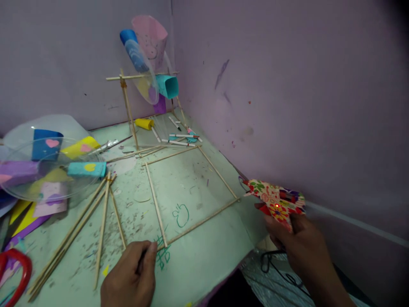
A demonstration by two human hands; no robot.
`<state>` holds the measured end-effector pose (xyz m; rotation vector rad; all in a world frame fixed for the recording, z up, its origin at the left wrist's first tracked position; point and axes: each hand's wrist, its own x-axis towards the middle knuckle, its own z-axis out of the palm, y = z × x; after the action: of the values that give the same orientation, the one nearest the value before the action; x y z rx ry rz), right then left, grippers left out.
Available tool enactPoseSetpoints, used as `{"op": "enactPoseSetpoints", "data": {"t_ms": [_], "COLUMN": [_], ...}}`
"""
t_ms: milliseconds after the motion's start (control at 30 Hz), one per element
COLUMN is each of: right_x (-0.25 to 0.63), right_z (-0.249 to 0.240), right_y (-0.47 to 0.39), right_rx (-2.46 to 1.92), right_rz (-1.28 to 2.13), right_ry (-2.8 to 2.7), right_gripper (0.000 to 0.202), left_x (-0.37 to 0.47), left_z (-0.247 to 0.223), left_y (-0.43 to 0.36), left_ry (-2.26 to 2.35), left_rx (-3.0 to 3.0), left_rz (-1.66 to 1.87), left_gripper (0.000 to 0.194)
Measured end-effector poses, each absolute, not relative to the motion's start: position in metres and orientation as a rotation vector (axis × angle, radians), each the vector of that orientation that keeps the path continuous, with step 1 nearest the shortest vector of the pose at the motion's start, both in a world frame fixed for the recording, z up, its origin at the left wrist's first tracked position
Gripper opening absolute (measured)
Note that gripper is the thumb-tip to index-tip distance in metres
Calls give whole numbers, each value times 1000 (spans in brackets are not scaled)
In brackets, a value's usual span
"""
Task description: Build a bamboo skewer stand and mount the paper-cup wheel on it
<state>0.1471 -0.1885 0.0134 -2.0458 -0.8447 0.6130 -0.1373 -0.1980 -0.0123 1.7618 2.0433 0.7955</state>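
Note:
My right hand [295, 236] is wrapped round a flower-patterned glue gun [276, 200] with a small red light, held beyond the table's right edge near the wall. Its nozzle points left, above the far right of a stick frame [204, 220]. That four-sided frame of thin wooden sticks lies flat on the pale green table [220, 251]. At the frame's near left corner my left hand [132, 273] is closed, thumb and finger pinching the end of a stick. Green drawings mark the tabletop inside the frame and under that corner.
Bundled sticks [72, 236] lie left. Red scissor handles [24, 277] and a clear plastic disc with coloured paper cups [86, 169] are at the far left. Markers [179, 142] lie under a stick stand [128, 106] holding a pink cup [150, 38]. A black cable [271, 256] hangs right.

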Motion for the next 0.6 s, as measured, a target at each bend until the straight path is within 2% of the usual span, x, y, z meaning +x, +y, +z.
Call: {"op": "enactPoseSetpoints", "data": {"t_ms": [133, 600], "right_x": [136, 122], "right_z": [20, 22], "right_y": [-187, -188], "right_rx": [-2161, -2193], "right_rz": [589, 740], "right_ry": [-784, -933], "right_gripper": [24, 27], "left_x": [-137, -139], "left_z": [-14, -11], "left_y": [-199, -200], "left_ry": [2045, 2075], "left_rx": [1796, 1696], "left_rz": [789, 742], "left_gripper": [28, 23]}}
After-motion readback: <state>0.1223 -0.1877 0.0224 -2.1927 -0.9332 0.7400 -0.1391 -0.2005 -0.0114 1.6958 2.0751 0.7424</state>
